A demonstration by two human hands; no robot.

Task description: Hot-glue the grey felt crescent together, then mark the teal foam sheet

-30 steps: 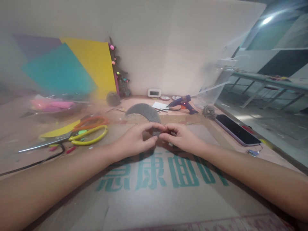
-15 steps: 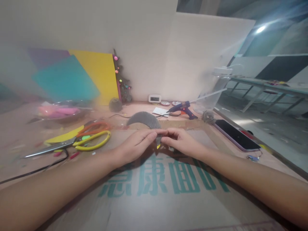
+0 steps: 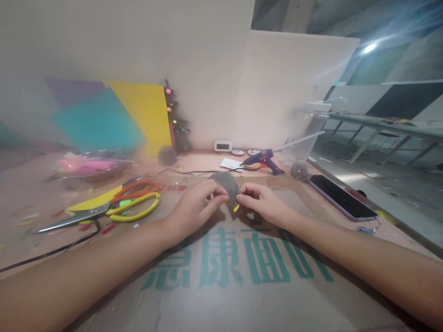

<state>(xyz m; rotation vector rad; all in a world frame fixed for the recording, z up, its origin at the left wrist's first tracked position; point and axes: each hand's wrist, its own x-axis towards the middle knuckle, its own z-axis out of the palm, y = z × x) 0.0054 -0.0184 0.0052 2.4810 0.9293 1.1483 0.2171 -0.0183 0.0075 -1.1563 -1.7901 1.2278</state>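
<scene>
A grey fuzzy curved piece (image 3: pixel 226 182) with a small yellow tip (image 3: pixel 236 208) at its lower end is held up over the cardboard with green lettering (image 3: pixel 221 258). My right hand (image 3: pixel 261 200) pinches its right edge between thumb and fingers. On its left side, my left hand (image 3: pixel 199 203) is closed, thumb and fingertips together against the piece. The fingers of that hand hide part of its left side. A small dark object with a pale spot (image 3: pixel 254 216) lies below my right hand.
Scissors (image 3: pixel 131 207) with orange and yellow handles lie left among coloured scraps. Behind are a blue glue gun (image 3: pixel 265 161), a small clock (image 3: pixel 222 146) and a grey ball (image 3: pixel 167 156). At right are a phone (image 3: pixel 342 198) and a clear jar (image 3: pixel 304 133).
The grey piece has turned, its arch now less spread to the left and its yellow tip shifted right. My left hand has shifted slightly left, away from my right fingers. The view has tilted slightly.
</scene>
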